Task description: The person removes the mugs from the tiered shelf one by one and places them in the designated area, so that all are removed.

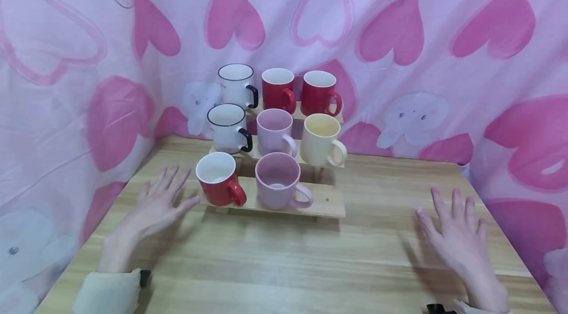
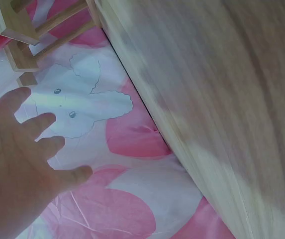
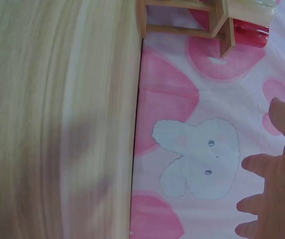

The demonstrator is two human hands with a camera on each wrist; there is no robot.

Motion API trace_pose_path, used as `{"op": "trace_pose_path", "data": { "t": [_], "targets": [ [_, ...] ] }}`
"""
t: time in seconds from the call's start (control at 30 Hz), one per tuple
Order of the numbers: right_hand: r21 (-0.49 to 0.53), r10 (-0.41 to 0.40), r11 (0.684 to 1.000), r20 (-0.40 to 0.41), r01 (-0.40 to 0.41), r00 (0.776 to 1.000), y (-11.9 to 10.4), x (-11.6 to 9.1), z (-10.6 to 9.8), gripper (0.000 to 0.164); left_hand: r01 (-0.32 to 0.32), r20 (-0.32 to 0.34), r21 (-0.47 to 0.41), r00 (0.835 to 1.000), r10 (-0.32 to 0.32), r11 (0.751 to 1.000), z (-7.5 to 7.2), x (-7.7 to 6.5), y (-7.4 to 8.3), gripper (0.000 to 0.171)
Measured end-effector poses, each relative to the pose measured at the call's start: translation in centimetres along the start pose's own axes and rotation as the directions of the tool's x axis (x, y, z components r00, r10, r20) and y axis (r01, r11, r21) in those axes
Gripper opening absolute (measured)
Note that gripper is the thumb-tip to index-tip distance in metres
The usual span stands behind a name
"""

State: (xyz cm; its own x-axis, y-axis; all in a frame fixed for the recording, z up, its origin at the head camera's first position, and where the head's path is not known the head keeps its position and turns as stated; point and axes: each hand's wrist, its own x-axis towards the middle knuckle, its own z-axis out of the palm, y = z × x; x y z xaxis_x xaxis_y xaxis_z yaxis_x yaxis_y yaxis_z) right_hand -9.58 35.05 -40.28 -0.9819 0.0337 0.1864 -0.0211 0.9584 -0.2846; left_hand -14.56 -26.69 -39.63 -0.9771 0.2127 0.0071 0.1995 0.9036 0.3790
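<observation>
A three-step wooden rack (image 1: 328, 200) bears several mugs in the middle of the head view. On its lowest step stand a red mug (image 1: 218, 186) and a lilac mug (image 1: 276, 186). The middle step has a white mug with a black handle (image 1: 226, 131), another lilac mug (image 1: 271, 131) and a cream mug (image 1: 317, 144). At the top are a similar white mug (image 1: 232, 87) and two red mugs (image 1: 272, 89). Left of the rack, my left hand (image 1: 155, 205) spreads its fingers, holding nothing, nearest the low red mug. My right hand (image 1: 461, 240), also empty with fingers spread, hovers far right.
The rack stands towards the back of a wooden table (image 1: 266, 264). A pink and white curtain (image 1: 275, 18) with hearts and bunny prints hangs close behind the table and along both sides. Bare tabletop lies between the rack and my right hand.
</observation>
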Motion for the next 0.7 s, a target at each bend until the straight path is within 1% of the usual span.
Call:
{"op": "trace_pose_path", "data": {
  "t": [0.2, 0.3, 0.4, 0.5, 0.57, 0.67, 0.7],
  "targets": [
    [0.054, -0.018, 0.998, -0.006, 0.019, 1.000, -0.7, 0.4, -0.2, 0.066, -0.011, -0.002, -0.041, 1.000, 0.011, 0.999, -0.1, 0.0, -0.1, 0.085],
    [0.080, -0.025, 0.996, -0.021, 0.026, 0.999, -1.0, 0.5, 0.0, 0.065, -0.016, 0.006, -0.069, 1.000, 0.016, 0.998, -0.2, 0.2, -0.2, 0.086],
    [0.098, -0.055, 0.993, -0.076, 0.062, 0.996, -1.4, 0.7, 0.3, 0.062, -0.023, 0.020, -0.103, 0.999, 0.025, 0.994, -0.1, 0.6, -0.3, 0.086],
    [0.123, -0.095, 0.986, -0.142, 0.113, 0.985, -1.8, 0.8, 0.8, 0.057, -0.013, 0.043, -0.138, 0.999, 0.020, 0.990, 0.1, 0.9, -0.3, 0.087],
    [0.151, -0.111, 0.979, -0.163, 0.136, 0.980, -2.1, 0.8, 1.1, 0.054, 0.002, 0.063, -0.166, 0.998, 0.009, 0.986, 0.1, 1.0, -0.3, 0.088],
    [0.192, -0.111, 0.971, -0.161, 0.142, 0.981, -2.7, 0.6, 1.4, 0.051, 0.026, 0.097, -0.238, 0.995, -0.002, 0.971, 0.2, 1.0, -0.2, 0.088],
    [0.202, -0.111, 0.969, -0.157, 0.142, 0.981, -2.9, 0.6, 1.4, 0.051, 0.024, 0.103, -0.264, 0.995, 0.003, 0.964, 0.2, 1.1, -0.2, 0.088]
  ]
}}
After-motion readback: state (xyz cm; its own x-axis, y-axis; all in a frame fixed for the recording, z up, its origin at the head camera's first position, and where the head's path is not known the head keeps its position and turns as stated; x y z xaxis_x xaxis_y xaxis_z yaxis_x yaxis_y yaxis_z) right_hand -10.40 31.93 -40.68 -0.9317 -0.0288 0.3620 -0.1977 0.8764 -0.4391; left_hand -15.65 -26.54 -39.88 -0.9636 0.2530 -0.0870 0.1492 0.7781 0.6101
